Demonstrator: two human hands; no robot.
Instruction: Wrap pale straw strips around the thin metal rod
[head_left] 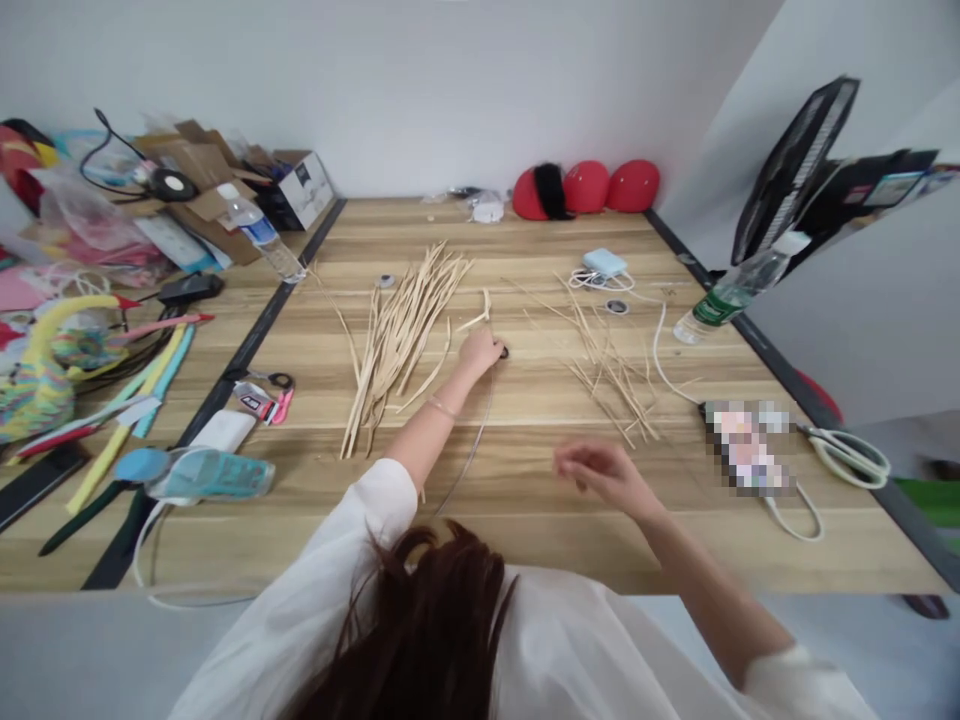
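Observation:
My left hand (480, 352) reaches to the middle of the table, its fingers closed around something I cannot make out. A small dark piece (504, 352) shows at its fingertips. From beside that hand a thin cord (474, 450) curves down toward my body. Just beyond the fingers lies a short pale strip (486, 303). To the left is a bundle of long, flat straw-coloured strips (412, 330). My right hand (600, 472) hovers nearer to me, slightly blurred, fingers loosely bent with nothing visible in them. Thinner strips (611, 375) lie scattered beyond it.
Water bottles (262, 235) (739, 290) stand on both sides. On the right are a phone (750, 447) with a cable and white-handled scissors (851, 458). A blue bottle (199, 473) lies at left near black-handled scissors (281, 381). Red caps (585, 187) sit at the back.

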